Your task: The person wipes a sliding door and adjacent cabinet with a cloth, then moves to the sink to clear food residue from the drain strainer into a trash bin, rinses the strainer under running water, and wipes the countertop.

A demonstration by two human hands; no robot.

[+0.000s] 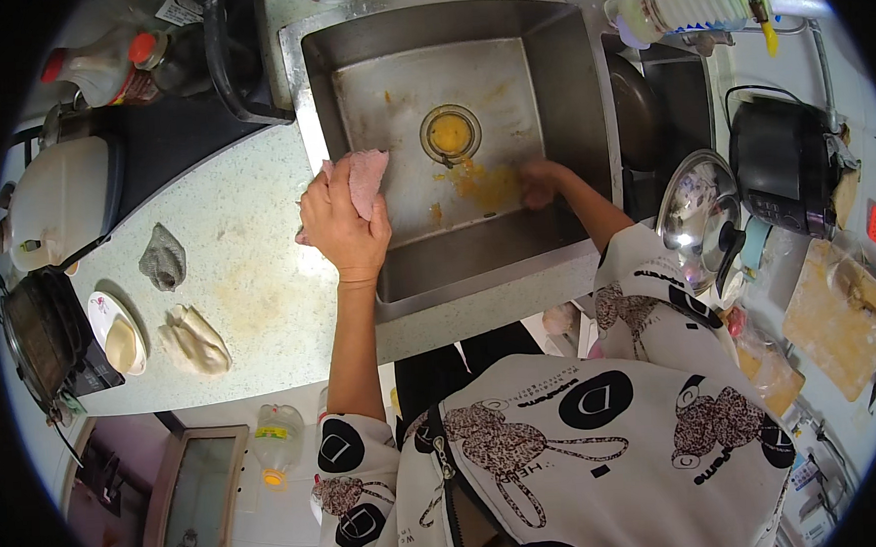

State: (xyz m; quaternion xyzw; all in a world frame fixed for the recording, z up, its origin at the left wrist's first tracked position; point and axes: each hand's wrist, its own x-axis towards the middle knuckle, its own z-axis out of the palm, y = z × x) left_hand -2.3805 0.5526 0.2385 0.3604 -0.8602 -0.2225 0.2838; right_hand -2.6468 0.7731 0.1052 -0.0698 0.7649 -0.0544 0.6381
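My left hand (346, 222) grips a folded pink cloth (368, 179) over the left rim of a stainless-steel sink (573, 81). Down in the basin, my right hand (541, 183) is blurred by motion near the right wall, and its fingers are hard to make out. Beside it, orange-yellow residue (482, 184) is smeared on the sink floor. The round drain (451, 134) holds more yellow matter in its middle. Brown-orange stains dot the basin around it.
On the left counter (256, 201) lie a grey mesh scrubber (162, 258), a cream cloth (195, 342) and a white dish (130, 319). Bottles (93, 69) stand at the far left. A steel lid (691, 216) and a black appliance (781, 159) flank the sink's right side.
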